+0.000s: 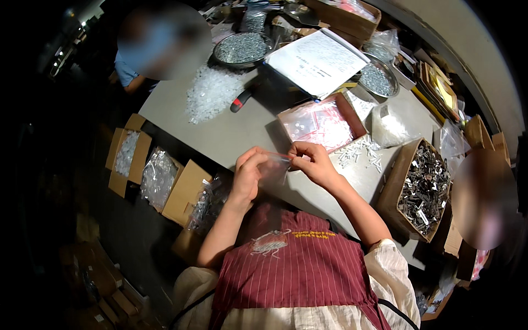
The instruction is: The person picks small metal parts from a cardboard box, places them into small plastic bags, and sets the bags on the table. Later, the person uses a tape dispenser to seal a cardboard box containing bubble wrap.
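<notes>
Over the near edge of the table, my left hand (248, 171) and my right hand (312, 164) hold a small clear zip bag (273, 171) between them. Its red-lined top edge runs from one hand to the other. Both hands are closed in a pinch at the bag's two ends. Whether anything lies inside the bag is too unclear to tell. Just beyond my hands stands an open box (352, 115) of similar red-lined clear bags (322, 127). Loose white plastic pieces (360, 154) lie on the table right of my right hand.
A carton of dark metal clips (423, 190) stands at right, near my right forearm. Farther back are a clear pile of small bags (212, 93), a red-black handled tool (240, 102), bowls of metal parts (242, 48) and a notepad (316, 61). Open cartons (187, 192) stand lower left; a person (132, 77) is beyond.
</notes>
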Motion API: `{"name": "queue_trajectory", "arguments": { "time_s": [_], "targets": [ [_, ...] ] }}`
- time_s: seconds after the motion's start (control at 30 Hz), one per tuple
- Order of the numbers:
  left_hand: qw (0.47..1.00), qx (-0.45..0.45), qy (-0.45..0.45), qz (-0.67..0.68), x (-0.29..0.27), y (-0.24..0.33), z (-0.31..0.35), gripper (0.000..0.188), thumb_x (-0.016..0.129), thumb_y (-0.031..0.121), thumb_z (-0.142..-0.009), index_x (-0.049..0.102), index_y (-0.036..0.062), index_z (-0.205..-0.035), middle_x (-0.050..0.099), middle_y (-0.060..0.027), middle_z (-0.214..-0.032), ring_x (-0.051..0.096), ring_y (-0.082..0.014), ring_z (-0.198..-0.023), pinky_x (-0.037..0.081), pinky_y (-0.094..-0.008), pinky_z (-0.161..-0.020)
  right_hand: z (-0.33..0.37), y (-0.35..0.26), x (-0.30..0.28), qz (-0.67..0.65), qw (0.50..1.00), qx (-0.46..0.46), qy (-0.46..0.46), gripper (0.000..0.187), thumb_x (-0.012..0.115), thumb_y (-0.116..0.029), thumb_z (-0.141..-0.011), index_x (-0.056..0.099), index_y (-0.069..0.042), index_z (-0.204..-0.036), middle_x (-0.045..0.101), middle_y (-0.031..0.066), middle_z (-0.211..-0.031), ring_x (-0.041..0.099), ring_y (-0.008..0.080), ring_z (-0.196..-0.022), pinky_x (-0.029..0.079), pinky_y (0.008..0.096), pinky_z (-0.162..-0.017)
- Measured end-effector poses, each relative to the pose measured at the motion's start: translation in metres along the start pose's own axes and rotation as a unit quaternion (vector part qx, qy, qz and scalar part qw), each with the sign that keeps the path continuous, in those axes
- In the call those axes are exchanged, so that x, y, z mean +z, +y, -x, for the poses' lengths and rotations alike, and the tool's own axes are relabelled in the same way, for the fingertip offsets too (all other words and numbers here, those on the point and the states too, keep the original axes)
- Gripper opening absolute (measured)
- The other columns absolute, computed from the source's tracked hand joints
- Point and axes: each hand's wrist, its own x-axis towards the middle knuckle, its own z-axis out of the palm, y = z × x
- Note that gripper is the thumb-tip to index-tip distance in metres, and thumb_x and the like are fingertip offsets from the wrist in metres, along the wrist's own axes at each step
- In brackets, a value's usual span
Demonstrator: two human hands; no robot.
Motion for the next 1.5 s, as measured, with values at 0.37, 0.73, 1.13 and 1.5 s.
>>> {"name": "queue_trajectory", "arguments": {
  "time_s": [0.37, 0.73, 1.13, 1.5],
  "targets": [
    [0.964, -0.022, 0.194, 0.181, -0.187, -0.044, 0.028, 0.014, 0.052, 0.017, -0.101, 0.058, 0.0044, -0.099, 0.062, -0.0058, -0.091, 0.064, -0.023, -0.094, 0.055, -0.0512, -0.092, -0.041, 0.112, -0.053, 0.528, 0.842, 0.042, 0.106, 0.042, 0.074, -0.025, -0.088, 0.05, -0.001, -0.114, 0.061, 0.0256, -0.102, 0.068, 0.046, -0.087, 0.055, 0.0513, -0.075],
    [0.679, 0.077, 0.268, -0.679, -0.218, -0.082, 0.069, 0.038, 0.068, 0.008, -0.087, 0.063, 0.0009, -0.124, 0.064, -0.0285, -0.117, 0.061, -0.0482, -0.107, 0.049, -0.048, -0.096, -0.014, 0.076, -0.074, 0.205, 0.953, -0.048, 0.219, 0.018, 0.068, -0.012, -0.092, 0.077, -0.002, -0.105, 0.076, 0.0115, -0.103, 0.071, 0.0237, -0.09, 0.054, 0.0316, -0.084],
    [0.607, 0.481, -0.164, -0.611, 0.046, -0.027, 0.002, 0.037, 0.07, 0.005, -0.085, 0.068, 0.0067, -0.123, 0.067, -0.011, -0.115, 0.063, -0.0303, -0.099, 0.053, -0.0392, -0.086, 0.064, 0.033, -0.025, -0.175, 0.973, 0.135, 0.068, 0.023, 0.063, -0.015, -0.1, 0.071, 0.005, -0.107, 0.073, 0.0052, -0.1, 0.064, 0.0136, -0.097, 0.048, 0.029, -0.094],
    [0.745, 0.363, -0.234, -0.508, 0.067, -0.077, 0.003, 0.017, 0.074, 0.011, -0.084, 0.061, 0.0055, -0.074, 0.065, -0.0118, -0.073, 0.064, -0.0338, -0.072, 0.049, -0.0449, -0.066, 0.136, 0.14, -0.144, 0.494, 0.768, 0.237, 0.333, 0.032, 0.066, -0.007, -0.085, 0.059, 0.003, -0.115, 0.06, 0.0271, -0.108, 0.065, 0.0453, -0.095, 0.055, 0.0509, -0.082]
  ]
}}
